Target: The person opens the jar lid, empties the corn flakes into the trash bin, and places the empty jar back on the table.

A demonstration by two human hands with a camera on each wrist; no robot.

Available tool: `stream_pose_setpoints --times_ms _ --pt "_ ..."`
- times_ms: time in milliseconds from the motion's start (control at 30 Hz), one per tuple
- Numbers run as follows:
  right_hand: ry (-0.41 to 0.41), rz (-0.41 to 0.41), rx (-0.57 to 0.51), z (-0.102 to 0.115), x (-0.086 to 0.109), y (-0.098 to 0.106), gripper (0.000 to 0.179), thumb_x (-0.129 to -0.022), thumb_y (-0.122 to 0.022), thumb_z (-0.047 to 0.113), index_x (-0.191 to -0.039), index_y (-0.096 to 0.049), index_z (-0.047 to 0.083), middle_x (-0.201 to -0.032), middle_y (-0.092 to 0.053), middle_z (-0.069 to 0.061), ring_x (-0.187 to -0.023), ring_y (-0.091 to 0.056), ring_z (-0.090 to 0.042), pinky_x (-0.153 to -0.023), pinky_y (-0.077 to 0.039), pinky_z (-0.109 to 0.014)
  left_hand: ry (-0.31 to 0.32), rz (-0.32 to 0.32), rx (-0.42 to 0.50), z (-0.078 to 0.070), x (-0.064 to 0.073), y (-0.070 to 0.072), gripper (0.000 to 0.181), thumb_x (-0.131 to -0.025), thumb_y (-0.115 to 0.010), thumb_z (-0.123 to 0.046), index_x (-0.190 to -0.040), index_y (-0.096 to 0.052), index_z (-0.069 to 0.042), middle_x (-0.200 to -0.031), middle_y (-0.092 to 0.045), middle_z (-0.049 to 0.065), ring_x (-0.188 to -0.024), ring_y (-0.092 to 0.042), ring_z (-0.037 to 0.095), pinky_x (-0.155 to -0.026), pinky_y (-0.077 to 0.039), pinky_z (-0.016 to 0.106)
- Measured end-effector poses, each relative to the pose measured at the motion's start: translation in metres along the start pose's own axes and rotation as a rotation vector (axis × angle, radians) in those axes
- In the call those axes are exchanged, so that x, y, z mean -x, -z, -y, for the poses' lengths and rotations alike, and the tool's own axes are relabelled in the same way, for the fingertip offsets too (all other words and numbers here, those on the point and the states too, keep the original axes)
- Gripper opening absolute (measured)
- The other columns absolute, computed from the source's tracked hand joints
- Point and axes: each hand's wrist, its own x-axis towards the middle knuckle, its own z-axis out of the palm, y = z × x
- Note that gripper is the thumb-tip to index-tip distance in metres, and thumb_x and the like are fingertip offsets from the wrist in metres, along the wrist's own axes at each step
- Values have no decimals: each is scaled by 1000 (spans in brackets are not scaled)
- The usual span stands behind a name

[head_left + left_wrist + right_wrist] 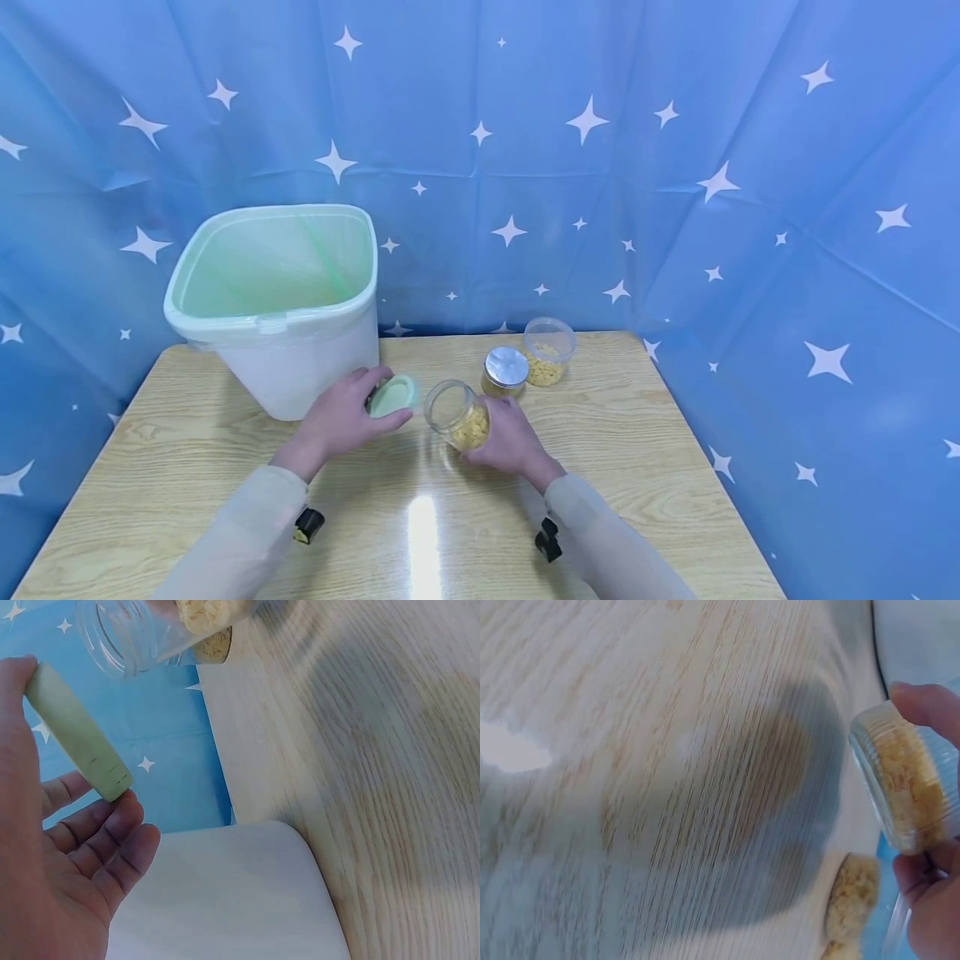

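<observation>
A pale green round lid (pixel 393 397) is pinched between the thumb and fingers of my left hand (pixel 343 417). The left wrist view shows that lid (pixel 79 735) edge-on, with the fingertips at its rim. My right hand (pixel 512 437) grips a clear glass jar (pixel 442 407) around its side. The uncovered jar tilts with its mouth toward the lid, a small gap between them. Yellowish flakes (pixel 471 427) lie inside it. In the right wrist view, the jar's ribbed wall (pixel 904 780) shows between thumb and fingers, off the tabletop.
A large white bin (pixel 300 358) with a green liner stands at the back left, beside my left hand. Behind the right hand are a silver-lidded jar (pixel 506 368) and a clear tub (pixel 550 354) of yellow flakes. A blue starred curtain (pixel 480 208) hangs behind the wooden table (pixel 637 467).
</observation>
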Motion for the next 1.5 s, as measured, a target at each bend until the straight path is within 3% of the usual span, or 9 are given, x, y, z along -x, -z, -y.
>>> stream_pose_setpoints --times_ms 167,433,633,933,1133,1233,1500 --pt "-27 -3 -16 -1 2 1 83 -58 -88 36 -132 -54 19 -120 -64 4 -116 -51 -21 -103 -44 -41 -11 13 -2 6 3 -2 69 -80 -65 -68 -130 -57 -21 -110 -65 0 -89 -55 14 -72 -45 28" --pt "-47 -10 -32 -4 4 3 88 -58 -90 36 -135 -52 18 -123 -63 3 -119 -50 -22 -102 -46 -42 -16 87 54 18 9 -8 69 -82 -67 -62 -135 -52 -21 -109 -63 2 -89 -55 14 -72 -46 28" --pt "-55 -11 -35 -6 5 5 92 -58 -90 37 -137 -50 16 -127 -62 1 -123 -49 -23 -105 -45 -43 -21 118 101 26 14 -15 72 -82 -70 -57 -136 -50 -14 -115 -61 4 -94 -56 15 -76 -49 31" --pt "-70 -21 -41 -7 5 7 94 -57 -91 37 -139 -49 15 -128 -62 -1 -124 -48 -24 -106 -44 -43 21 150 150 37 18 -24 80 -79 -72 -59 -135 -47 -8 -115 -61 6 -95 -59 16 -76 -51 31" --pt "-45 -33 -37 -10 6 8 92 -57 -91 36 -137 -51 17 -127 -63 2 -122 -50 -23 -106 -43 -42 63 190 232 41 20 -30 79 -79 -77 -47 -139 -41 -9 -119 -58 7 -94 -60 17 -75 -52 29" --pt "-31 -40 -46 -10 6 8 90 -57 -92 34 -136 -52 18 -125 -64 3 -120 -51 -22 -106 -42 -41 85 197 240 41 22 -34 83 -79 -78 -44 -142 -38 -10 -121 -56 7 -97 -59 18 -77 -52 29" --pt "-45 -41 -50 -10 7 8 91 -57 -92 35 -137 -51 18 -127 -63 2 -122 -49 -24 -105 -43 -43 54 191 239 44 19 -46 88 -80 -76 -40 -148 -32 -5 -130 -52 10 -110 -58 25 -86 -53 33"
